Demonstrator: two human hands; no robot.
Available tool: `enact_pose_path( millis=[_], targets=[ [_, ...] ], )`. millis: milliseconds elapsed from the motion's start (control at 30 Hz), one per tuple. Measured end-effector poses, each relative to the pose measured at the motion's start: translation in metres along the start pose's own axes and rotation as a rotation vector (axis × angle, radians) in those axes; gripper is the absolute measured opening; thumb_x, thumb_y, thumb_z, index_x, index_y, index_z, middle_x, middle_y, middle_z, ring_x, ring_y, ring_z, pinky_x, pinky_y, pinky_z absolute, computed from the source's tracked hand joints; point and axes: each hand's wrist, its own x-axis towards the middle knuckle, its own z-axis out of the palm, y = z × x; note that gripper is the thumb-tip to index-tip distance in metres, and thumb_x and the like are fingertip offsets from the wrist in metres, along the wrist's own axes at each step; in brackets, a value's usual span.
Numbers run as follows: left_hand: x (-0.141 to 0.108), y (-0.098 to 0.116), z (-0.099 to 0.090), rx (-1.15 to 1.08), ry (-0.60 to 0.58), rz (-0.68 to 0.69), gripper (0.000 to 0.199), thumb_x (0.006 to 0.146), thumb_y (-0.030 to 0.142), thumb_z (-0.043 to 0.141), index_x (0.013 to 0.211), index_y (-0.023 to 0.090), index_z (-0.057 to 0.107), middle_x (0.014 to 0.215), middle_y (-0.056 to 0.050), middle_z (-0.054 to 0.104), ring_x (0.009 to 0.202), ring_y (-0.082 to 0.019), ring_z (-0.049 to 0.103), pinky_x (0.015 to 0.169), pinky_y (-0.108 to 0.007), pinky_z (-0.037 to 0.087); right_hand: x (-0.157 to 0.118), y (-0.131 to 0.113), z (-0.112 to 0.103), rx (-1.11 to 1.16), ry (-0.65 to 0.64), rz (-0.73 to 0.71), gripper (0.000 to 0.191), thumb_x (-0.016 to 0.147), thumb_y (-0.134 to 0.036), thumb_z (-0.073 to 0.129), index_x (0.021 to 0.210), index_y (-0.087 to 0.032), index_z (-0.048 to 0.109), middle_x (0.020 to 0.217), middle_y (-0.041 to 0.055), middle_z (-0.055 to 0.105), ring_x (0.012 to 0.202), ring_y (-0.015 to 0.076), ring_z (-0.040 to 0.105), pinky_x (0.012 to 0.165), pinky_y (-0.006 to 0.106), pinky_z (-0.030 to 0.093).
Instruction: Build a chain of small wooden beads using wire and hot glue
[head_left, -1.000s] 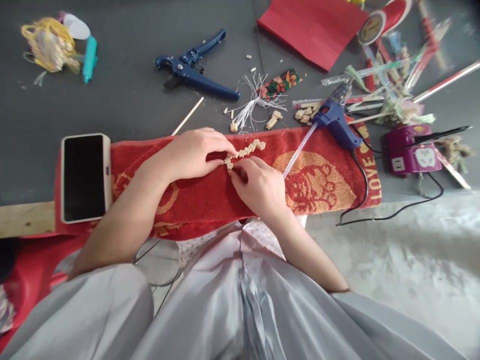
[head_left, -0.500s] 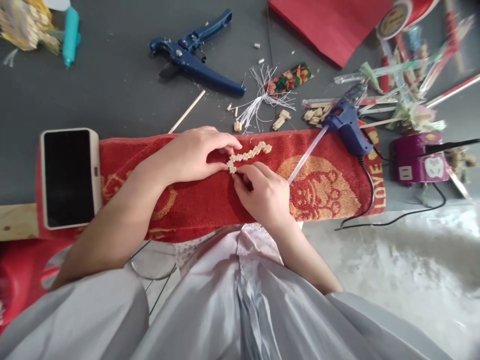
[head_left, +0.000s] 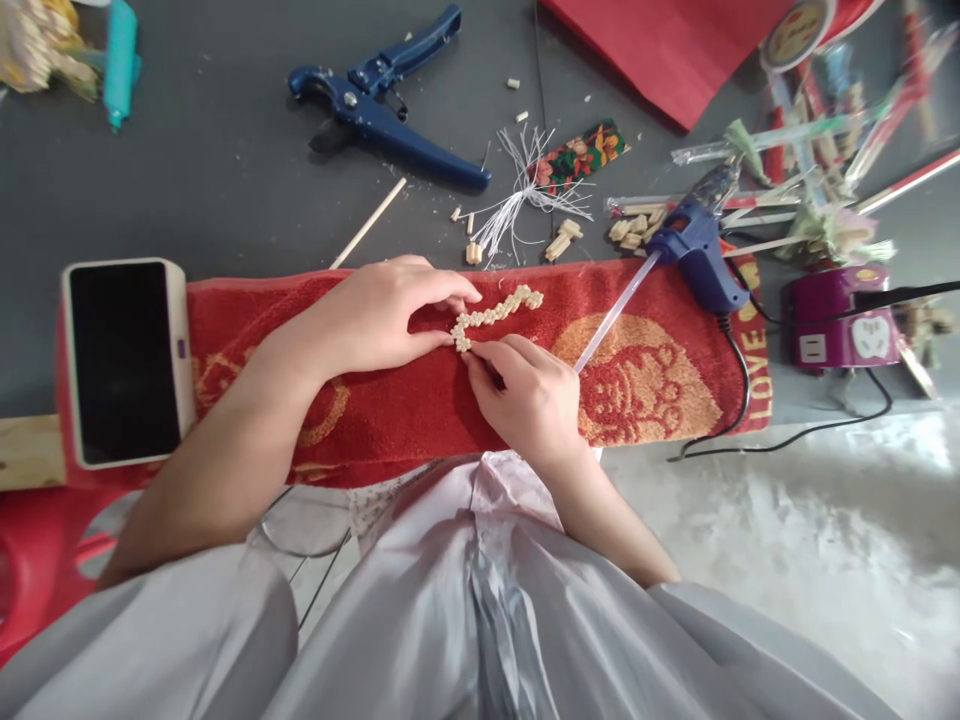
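Observation:
A pale, knobbly zigzag chain of small stick-like pieces lies on a red patterned towel, bent at its left end. My left hand comes in from the left, its thumb tip against that bent end and its fingers curved round the upper side. From the lower right, my right hand pinches the bottom tip of the chain between thumb and forefinger. The chain's free end points up and right, away from both hands. Fingertips partly cover the spot being gripped.
Beyond the towel lie blue cutters, a thin stick, white wires and short cut pieces. To the right rest a blue glue gun with its cord and a purple power block. A dark-screened device stands left.
The view has shifted slightly, so things at the left sit a little further left. Both hands keep nearly the same hold on the chain.

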Motion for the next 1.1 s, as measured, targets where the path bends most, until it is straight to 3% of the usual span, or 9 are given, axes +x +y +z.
enact_pose_path(
  millis=[767, 1100],
  targets=[
    [0.0004, 0.0010, -0.0002, 0.013, -0.016, -0.011, 0.037, 0.094, 0.032, 0.057, 0.129, 0.027, 0.067, 0.120, -0.002, 0.075, 0.116, -0.020, 0.066, 0.105, -0.034, 0.049, 0.0001, -0.0013, 0.0015, -0.058, -0.003, -0.035, 0.031, 0.100, -0.021, 0.052, 0.076, -0.019, 0.070, 0.069, -0.0004, 0.068, 0.058, 0.0106, 0.057, 0.054, 0.026, 0.036],
    [-0.0007, 0.0016, -0.0004, 0.006, -0.023, 0.005, 0.036, 0.094, 0.032, 0.056, 0.128, 0.025, 0.068, 0.124, -0.004, 0.075, 0.118, -0.022, 0.066, 0.105, -0.036, 0.049, -0.0007, -0.0017, 0.0019, -0.009, -0.027, 0.035, 0.027, 0.099, -0.029, 0.056, 0.079, -0.020, 0.072, 0.070, -0.0006, 0.069, 0.060, 0.0104, 0.061, 0.054, 0.026, 0.037]
  ],
)
